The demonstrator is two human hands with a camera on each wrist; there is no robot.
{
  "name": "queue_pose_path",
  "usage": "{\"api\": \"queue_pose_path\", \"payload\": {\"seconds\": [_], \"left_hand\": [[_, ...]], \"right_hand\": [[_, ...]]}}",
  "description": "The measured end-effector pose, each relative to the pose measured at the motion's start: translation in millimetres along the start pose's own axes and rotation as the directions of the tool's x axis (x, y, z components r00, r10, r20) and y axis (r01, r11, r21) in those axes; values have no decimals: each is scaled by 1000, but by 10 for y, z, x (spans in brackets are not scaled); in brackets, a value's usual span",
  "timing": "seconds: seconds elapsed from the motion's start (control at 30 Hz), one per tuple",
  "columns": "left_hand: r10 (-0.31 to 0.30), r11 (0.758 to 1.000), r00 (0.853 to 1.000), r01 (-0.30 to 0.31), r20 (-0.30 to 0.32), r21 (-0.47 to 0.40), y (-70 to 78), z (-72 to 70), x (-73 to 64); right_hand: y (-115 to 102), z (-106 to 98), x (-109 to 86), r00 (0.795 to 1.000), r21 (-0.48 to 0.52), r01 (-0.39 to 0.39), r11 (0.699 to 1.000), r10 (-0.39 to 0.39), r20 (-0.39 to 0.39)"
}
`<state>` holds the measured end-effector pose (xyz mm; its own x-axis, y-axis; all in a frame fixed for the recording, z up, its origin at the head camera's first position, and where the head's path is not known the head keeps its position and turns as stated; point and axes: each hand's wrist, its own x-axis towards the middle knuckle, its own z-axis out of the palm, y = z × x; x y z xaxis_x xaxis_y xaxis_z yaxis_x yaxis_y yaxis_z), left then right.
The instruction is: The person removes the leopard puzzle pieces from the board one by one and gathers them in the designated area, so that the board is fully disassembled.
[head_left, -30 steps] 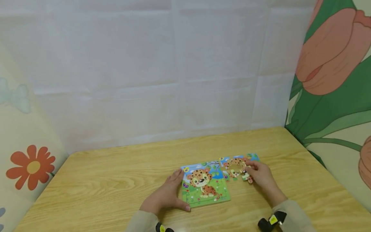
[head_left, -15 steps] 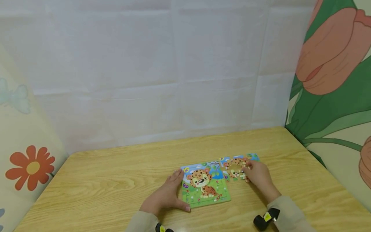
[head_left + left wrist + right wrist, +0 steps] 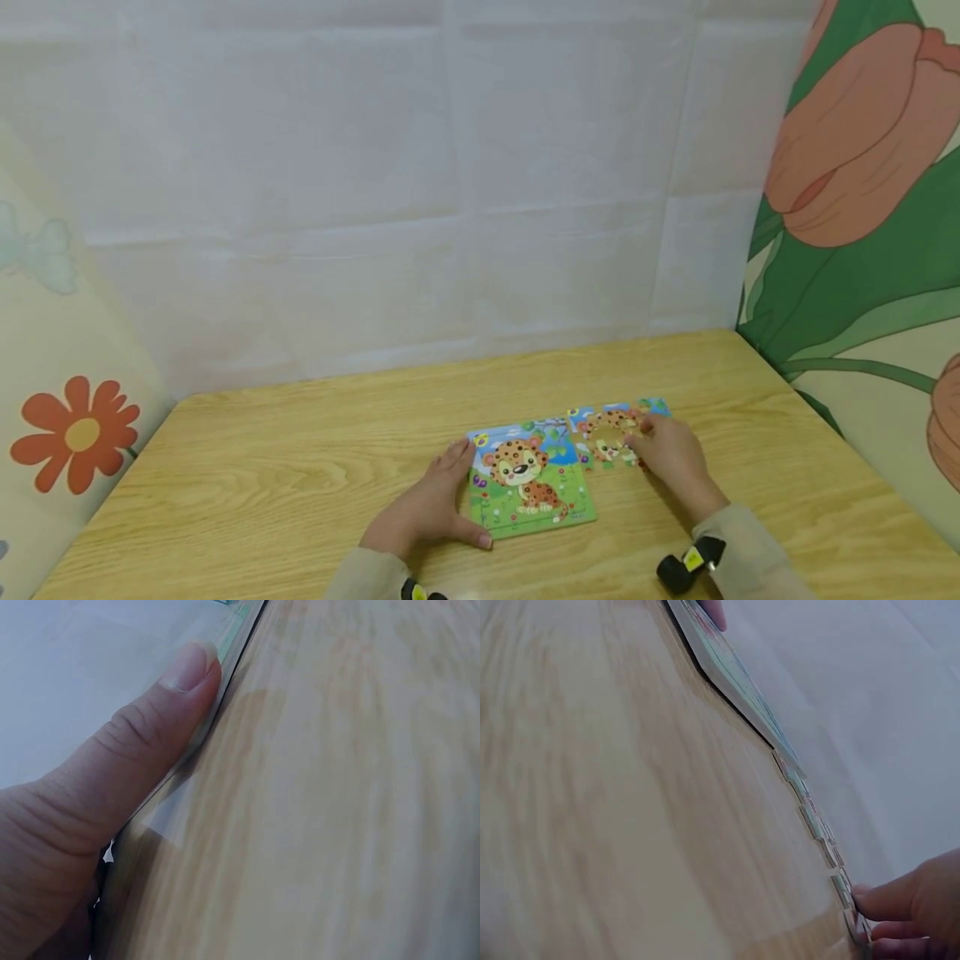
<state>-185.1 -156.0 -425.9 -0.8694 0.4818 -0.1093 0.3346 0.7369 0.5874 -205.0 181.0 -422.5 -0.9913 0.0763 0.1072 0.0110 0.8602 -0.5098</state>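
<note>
My left hand point(image 3: 423, 508) lies along the left side of a square leopard-picture puzzle board point(image 3: 532, 517). Its fingers touch the left edge, and the thumb point(image 3: 180, 682) rests at the near left corner. Right of the board, loose jigsaw pieces point(image 3: 603, 421) form part of a second leopard picture, flat on the table with a gap in the middle. Over the right part of those pieces, my right hand point(image 3: 675, 458) pinches a small puzzle piece point(image 3: 855, 930) between thumb and fingers, low at the tabletop. The fingers mostly hide that piece.
A wood-grain table point(image 3: 300, 458) carries everything. Behind it hangs a white cloth point(image 3: 375, 208). Flower-painted panels point(image 3: 847, 150) stand at both sides. Black wrist devices point(image 3: 690, 562) sit on both sleeves.
My right hand has shifted slightly left and brought the small puzzle piece down against the lower right of the loose pieces. The left hand and the board have stayed in place.
</note>
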Motion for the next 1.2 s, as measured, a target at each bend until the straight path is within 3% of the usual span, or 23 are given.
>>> {"api": "queue_pose_path", "payload": {"seconds": [0.27,0.57,0.7,0.8,0.9,1.0,1.07,1.2], "left_hand": [[3,1000,1000,-3,3,-23,35,11,-18],[2,1000,1000,-2,1,6,42,-5,-19],[5,1000,1000,-5,2,16,34,-8,-16],[9,1000,1000,-10,4,19,27,-8,-14],[10,1000,1000,-10,7,14,23,-12,-11],[9,1000,1000,-9,10,11,23,-15,-11],[7,1000,1000,-7,10,10,25,-17,-12],[8,1000,1000,-8,7,8,28,-19,-20]], "right_hand": [[2,-53,-35,997,164,-74,984,78,-18],[-159,-118,-50,994,241,31,970,-5,-107],[-243,-60,-44,989,310,133,941,-107,-99],[-280,21,-29,970,345,242,907,-226,-86],[-299,97,-1,922,349,383,855,-379,-81],[-319,137,15,872,349,472,809,-488,-47],[-345,153,6,862,375,466,801,-506,11],[-414,182,-32,871,405,372,836,-464,158]]}}
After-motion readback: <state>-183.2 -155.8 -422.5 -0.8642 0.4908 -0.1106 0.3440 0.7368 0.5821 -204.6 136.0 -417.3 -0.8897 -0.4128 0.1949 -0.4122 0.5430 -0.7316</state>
